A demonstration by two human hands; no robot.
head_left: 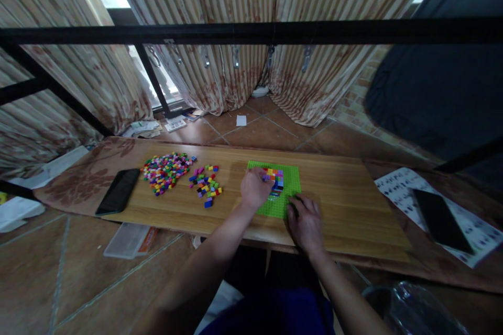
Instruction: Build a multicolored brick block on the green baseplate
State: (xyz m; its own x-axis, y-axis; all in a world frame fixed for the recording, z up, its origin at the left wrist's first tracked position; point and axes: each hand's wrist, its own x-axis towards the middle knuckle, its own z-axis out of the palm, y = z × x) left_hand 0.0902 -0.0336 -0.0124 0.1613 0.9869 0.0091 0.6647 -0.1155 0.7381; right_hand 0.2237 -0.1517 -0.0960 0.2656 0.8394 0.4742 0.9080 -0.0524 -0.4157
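A small build of multicoloured toy bricks (279, 178) stands on a green studded baseplate (291, 166). My left hand (254, 187) is over the plate's left part, its bent fingers closed against the left side of the build. Whatever lies between those fingertips is hidden. By the plate's lower right edge rests my right hand (307, 221), loosely curved with thumb and fingers apart and no object seen in it. Left of the plate lie a loose scatter of bricks (207, 184) and a larger heap of mixed bricks (165, 170).
Everything stands on a low wooden board (346, 193). A black phone (119, 191) lies at its left end. To the right, a dark tablet-like slab (442, 220) rests on a printed sheet (396, 183). A black metal bar (251, 33) crosses beyond the board.
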